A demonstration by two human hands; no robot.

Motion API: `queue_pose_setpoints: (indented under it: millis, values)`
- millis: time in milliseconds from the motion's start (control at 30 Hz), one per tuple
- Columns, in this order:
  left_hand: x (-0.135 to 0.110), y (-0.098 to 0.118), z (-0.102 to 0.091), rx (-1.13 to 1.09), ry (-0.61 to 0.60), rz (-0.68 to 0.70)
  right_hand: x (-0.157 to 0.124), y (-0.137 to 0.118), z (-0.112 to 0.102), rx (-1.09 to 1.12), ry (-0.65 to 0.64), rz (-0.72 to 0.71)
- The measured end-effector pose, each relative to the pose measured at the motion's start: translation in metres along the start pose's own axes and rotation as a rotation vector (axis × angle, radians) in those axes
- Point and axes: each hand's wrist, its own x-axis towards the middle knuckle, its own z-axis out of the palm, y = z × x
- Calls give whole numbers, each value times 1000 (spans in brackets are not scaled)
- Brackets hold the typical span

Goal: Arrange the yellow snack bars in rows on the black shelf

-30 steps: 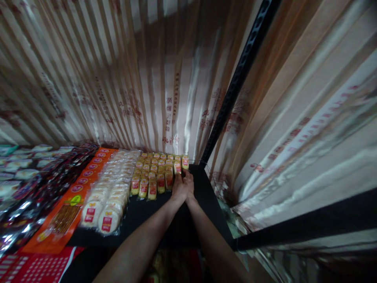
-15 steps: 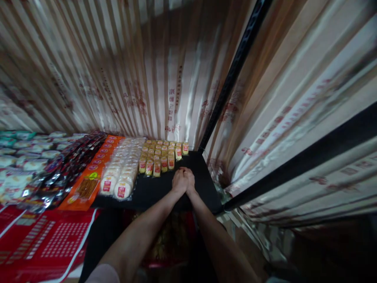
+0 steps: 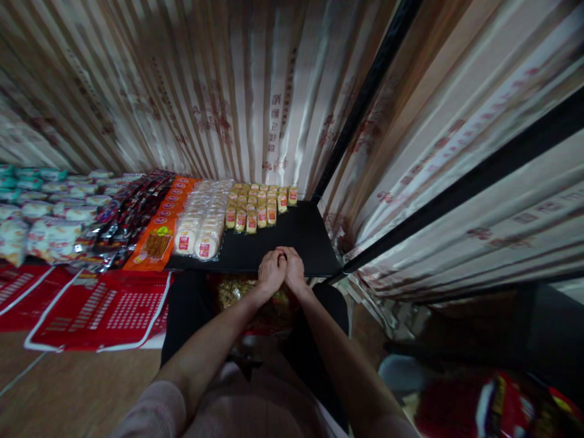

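My left hand (image 3: 271, 272) and my right hand (image 3: 293, 268) are clasped together over the front edge of a black shelf (image 3: 310, 234). Their fingers are folded against each other, and no object shows in them. Beyond them, small yellow wrapped snack packs (image 3: 250, 222) stand in rows. Left of these lie two rows of round white crackers in clear wrappers (image 3: 205, 246), then an orange snack packet (image 3: 152, 246). Under my forearms, shiny wrapped goods (image 3: 235, 292) show partly between my dark-clad knees.
Dark shiny packets (image 3: 123, 219) and white bags (image 3: 57, 237) cover the shelf's left part. Red baskets (image 3: 104, 310) with white handles sit below. A black post (image 3: 360, 115) and rail (image 3: 456, 194) frame the right corner, before printed curtain sheeting (image 3: 255, 91). Red packages (image 3: 497, 404) lie at lower right.
My view has tipped downward, so the shelf sits higher and more of my lap and the floor shows. My hands stay clasped and are now nearer the shelf's front edge.
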Motion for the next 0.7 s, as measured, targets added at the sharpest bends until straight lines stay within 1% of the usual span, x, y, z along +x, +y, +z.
queue_pose_setpoints:
  millis: [100, 167, 233, 300, 367, 400, 467, 533, 567, 633, 700]
  values:
    - [-26, -13, -3, -26, 54, 105, -25, -4, 4, 30, -16, -83]
    - [-43, -23, -5, -38, 68, 167, -43, -3, 9, 36, -9, -130]
    - [-59, -33, -5, -42, 44, 206, -61, 1, 15, 23, -9, -149]
    - [-71, -45, -2, -36, -19, 206, -76, 7, 23, -33, -88, -127]
    - [-77, -56, 5, -24, -134, 134, -84, 14, 31, -146, -238, -29]
    - [-79, -61, 9, -18, -199, 61, -86, 19, 36, -203, -318, 52]
    - [-78, -69, 20, -28, -316, -137, -85, 28, 45, -283, -437, 234]
    - [-74, -73, 31, -60, -383, -323, -81, 39, 54, -312, -477, 374]
    - [-71, -74, 37, -81, -400, -385, -78, 45, 58, -318, -477, 418]
    - [-65, -75, 47, -120, -407, -451, -72, 56, 63, -323, -462, 463]
    - [-59, -74, 56, -170, -401, -479, -67, 66, 68, -319, -441, 488]
